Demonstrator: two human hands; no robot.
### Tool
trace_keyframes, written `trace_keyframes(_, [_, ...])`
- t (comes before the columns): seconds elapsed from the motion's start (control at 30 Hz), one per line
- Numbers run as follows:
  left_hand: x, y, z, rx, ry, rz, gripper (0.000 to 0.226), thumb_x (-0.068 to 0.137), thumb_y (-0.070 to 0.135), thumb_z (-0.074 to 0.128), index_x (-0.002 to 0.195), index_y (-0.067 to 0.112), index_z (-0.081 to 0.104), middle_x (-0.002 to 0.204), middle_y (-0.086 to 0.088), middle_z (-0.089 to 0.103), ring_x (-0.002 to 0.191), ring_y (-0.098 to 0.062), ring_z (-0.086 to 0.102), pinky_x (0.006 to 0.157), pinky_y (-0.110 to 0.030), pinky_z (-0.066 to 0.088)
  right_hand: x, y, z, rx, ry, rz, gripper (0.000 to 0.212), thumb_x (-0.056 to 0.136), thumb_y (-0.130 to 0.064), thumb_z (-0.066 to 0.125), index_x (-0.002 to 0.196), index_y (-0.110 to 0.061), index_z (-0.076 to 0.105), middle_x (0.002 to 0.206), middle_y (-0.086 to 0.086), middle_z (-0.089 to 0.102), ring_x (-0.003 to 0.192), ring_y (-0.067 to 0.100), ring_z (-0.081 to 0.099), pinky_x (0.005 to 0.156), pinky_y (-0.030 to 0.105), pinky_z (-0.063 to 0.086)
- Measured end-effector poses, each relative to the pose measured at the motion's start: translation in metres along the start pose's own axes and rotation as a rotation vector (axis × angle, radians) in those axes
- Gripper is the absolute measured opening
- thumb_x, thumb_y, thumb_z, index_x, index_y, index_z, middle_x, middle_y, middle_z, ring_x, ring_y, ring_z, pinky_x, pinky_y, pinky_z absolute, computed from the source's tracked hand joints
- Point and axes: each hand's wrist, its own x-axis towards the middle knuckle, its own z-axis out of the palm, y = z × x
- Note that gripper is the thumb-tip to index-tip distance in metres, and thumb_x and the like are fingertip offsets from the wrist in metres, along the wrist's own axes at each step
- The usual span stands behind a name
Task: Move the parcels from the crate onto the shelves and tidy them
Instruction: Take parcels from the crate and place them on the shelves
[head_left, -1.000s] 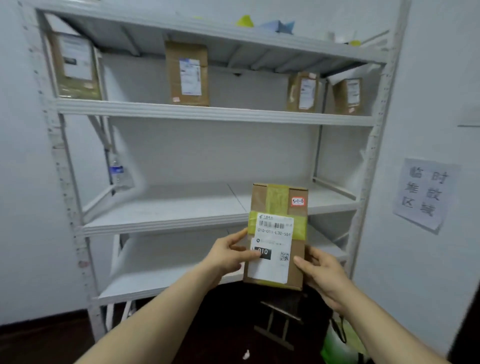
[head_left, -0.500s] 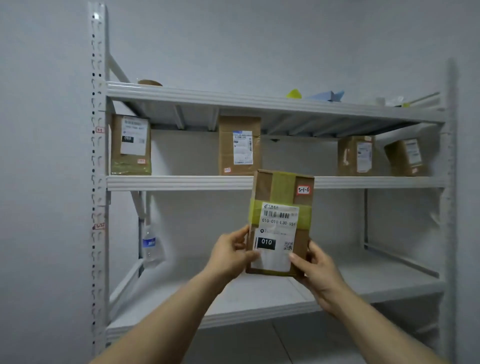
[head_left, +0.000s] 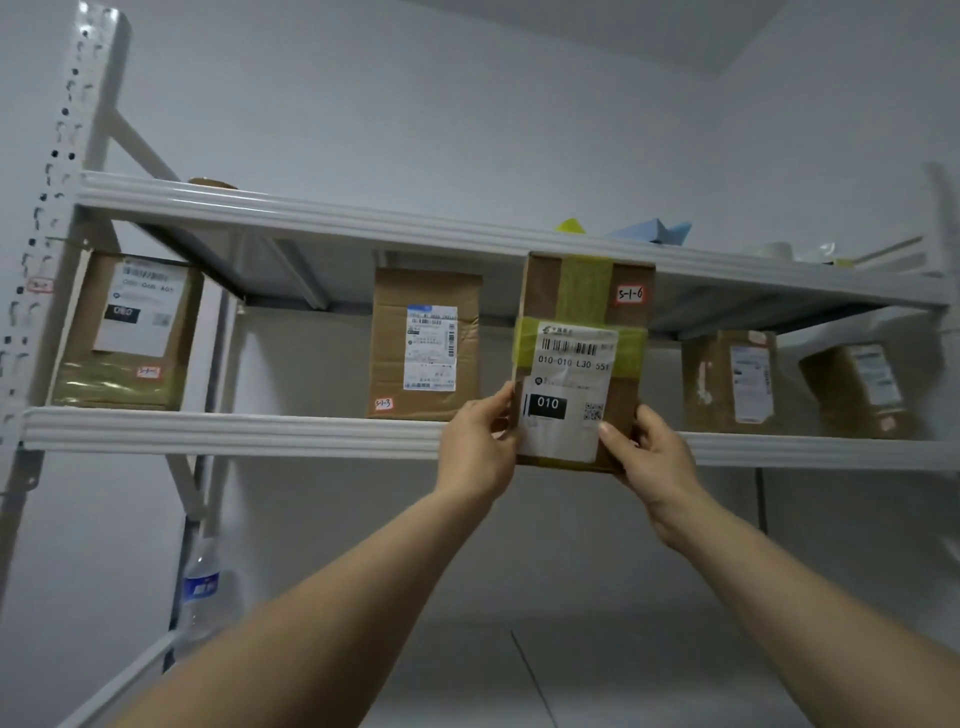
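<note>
I hold a brown cardboard parcel (head_left: 582, 358) upright in front of the upper shelf (head_left: 234, 428), its white label and red "S-1-6" tag facing me. My left hand (head_left: 478, 449) grips its lower left edge and my right hand (head_left: 644, 457) grips its lower right corner. The parcel's bottom hangs just below the shelf's front lip, in the gap between two parcels standing on the shelf. The crate is out of view.
Several parcels stand on that shelf: far left parcel (head_left: 124, 332), middle parcel (head_left: 423, 345), right parcel (head_left: 730, 384), tilted far-right parcel (head_left: 860, 389). The top shelf (head_left: 311, 215) carries coloured paper shapes (head_left: 654, 234). A water bottle (head_left: 205, 592) stands by the left post.
Both hands have raised the parcel from the level of the lower shelves up to the upper shelf, and my view has tilted upward with it.
</note>
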Motion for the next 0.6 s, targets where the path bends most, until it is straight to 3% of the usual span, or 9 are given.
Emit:
trace_keyframes(0.17, [0.067,-0.013,0.066,-0.006,0.040,-0.031,0.050,0.087,0.007,0.064,0.134,0.022,0.053,0.122,0.001,0.065,0.113,-0.015,0.059,0.098,-0.040,0.050,0.095,0.027,-0.039,-0.208,-0.036,-0.123,0.031,0.096,-0.018,0.054,0.127,-0.017,0.053,0.118,-0.003,0.056,0.108,0.014,0.052,0.090,0.032,0.046])
trace_keyframes(0.33, [0.121,-0.034,0.104,0.082,0.082,-0.057,0.065,0.082,0.010,0.071,0.138,0.031,0.047,0.116,0.002,0.067,0.106,-0.014,0.062,0.096,-0.041,0.051,0.167,0.058,-0.049,-0.218,-0.097,-0.089,0.046,0.095,-0.020,0.055,0.138,-0.011,0.043,0.132,0.005,0.056,0.119,0.021,0.054,0.102,0.039,0.045])
trace_keyframes(0.47, [0.137,-0.052,0.120,0.314,0.067,0.009,0.069,0.082,0.012,0.072,0.140,0.035,0.042,0.117,0.001,0.067,0.108,-0.014,0.062,0.096,-0.040,0.051,0.191,0.083,-0.049,-0.262,-0.143,-0.053,0.053,0.085,-0.016,0.070,0.131,-0.007,0.044,0.127,0.005,0.058,0.115,0.021,0.055,0.100,0.036,0.045])
trace_keyframes(0.6, [0.147,-0.063,0.127,0.641,-0.017,0.078,0.062,0.079,0.027,0.073,0.136,0.034,0.049,0.113,0.002,0.068,0.107,-0.016,0.063,0.091,-0.039,0.052,0.201,0.101,-0.055,-0.404,-0.179,-0.032,0.066,0.075,-0.018,0.080,0.129,-0.012,0.042,0.127,0.004,0.058,0.114,0.021,0.056,0.097,0.035,0.046])
